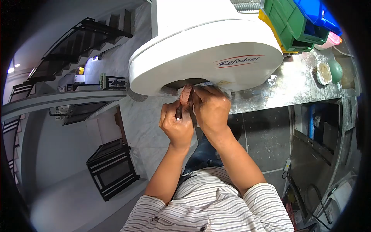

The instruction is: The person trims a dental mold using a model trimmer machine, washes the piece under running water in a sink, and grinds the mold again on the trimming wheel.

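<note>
In front of the opening of a white machine marked "Rofodent" (174,65), a small reddish-brown dental model (186,94) with a row of tooth shapes is held up. My left hand (177,123) grips it from below and the left, its fingers curled. Pressed close on the other side is my right hand (211,106), bent at the wrist, with its fingertips by the model's right edge. Those fingertips are partly hidden, and a dark narrow gap or object shows between the hands. I cannot tell what it is.
Green (297,23) and blue bins (319,15) are stacked right of the machine. On the metal worktop (286,87) stand a small white cup (322,73) and a round green object (334,71). A staircase with black railings (85,29) is at the left.
</note>
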